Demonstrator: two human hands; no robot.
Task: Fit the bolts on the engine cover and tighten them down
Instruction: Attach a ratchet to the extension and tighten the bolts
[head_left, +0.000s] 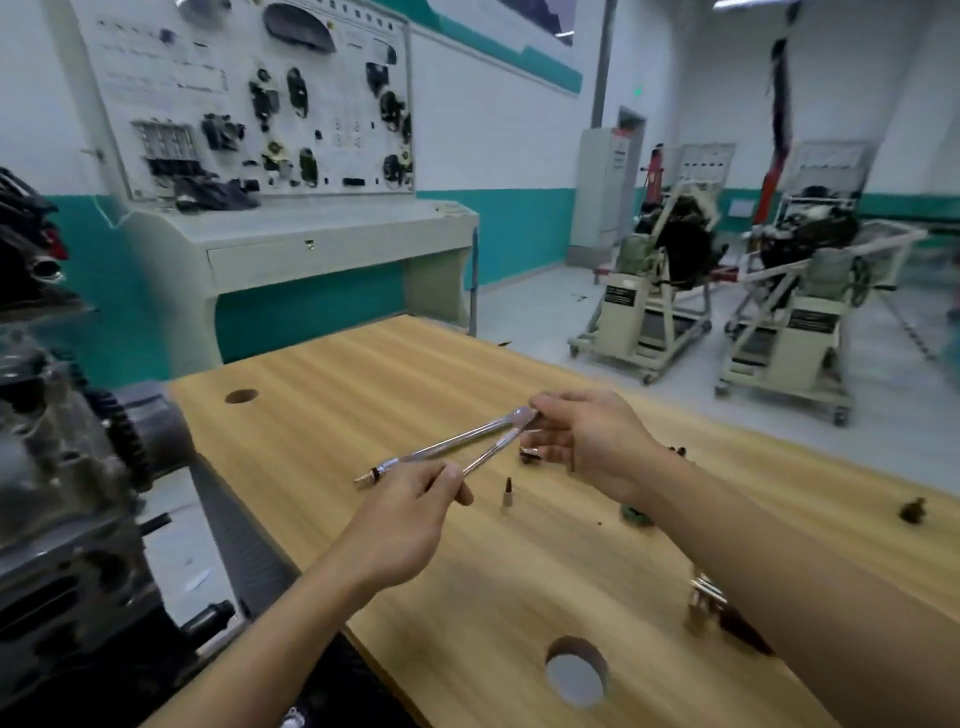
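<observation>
Above the wooden table (363, 374) I hold two slim chrome bars that meet at a joint: a ratchet handle (447, 444) and an extension bar (488, 452). My right hand (587, 441) pinches their joined end. My left hand (405, 514) grips the lower end of the extension bar. A small socket bit (507, 491) stands upright on the table under the tools. Dark bolts lie scattered: one (530, 457) below my right hand, one (912, 510) at the far right. The grey engine (62, 467) stands at the left, off the table.
A second chrome tool with a dark handle (711, 603) lies on the table beside my right forearm. The tabletop has two round holes (576, 673) (241, 396). A training panel console (270, 156) stands behind; engine stands (660, 291) sit on the floor at the right.
</observation>
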